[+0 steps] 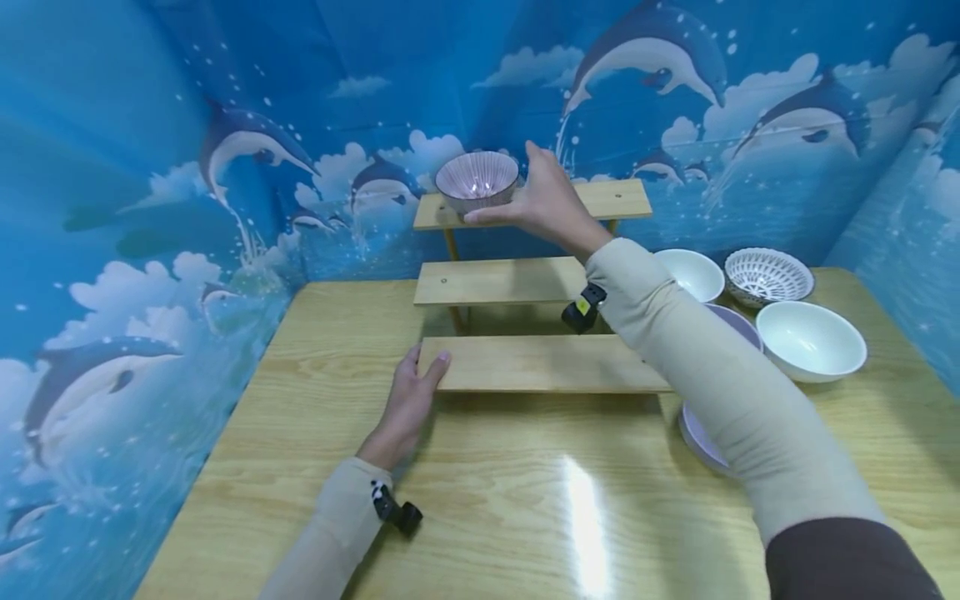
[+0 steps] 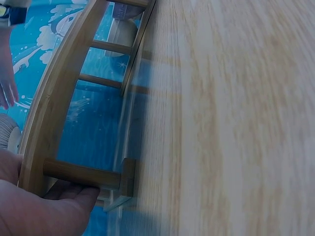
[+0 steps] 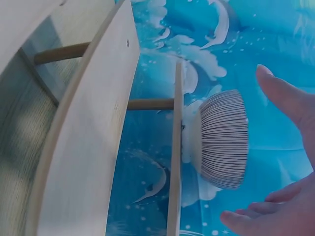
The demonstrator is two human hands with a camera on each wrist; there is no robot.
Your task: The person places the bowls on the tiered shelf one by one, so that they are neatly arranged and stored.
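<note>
A three-tier wooden display shelf stands on the wooden table. On the left end of its top tier sits a striped purplish bowl, upright. My right hand is beside this bowl, thumb and fingers spread. In the right wrist view a gap shows between the fingers and the striped bowl. My left hand grips the left end of the lowest tier, thumb on top. Seen from the left wrist, its fingers curl under the plank by a round crossbar.
Several bowls are at the right of the shelf: a white bowl, a black-and-white patterned bowl, a pale bowl and purple ones partly hidden by my right sleeve. A blue dolphin-print curtain hangs behind the table.
</note>
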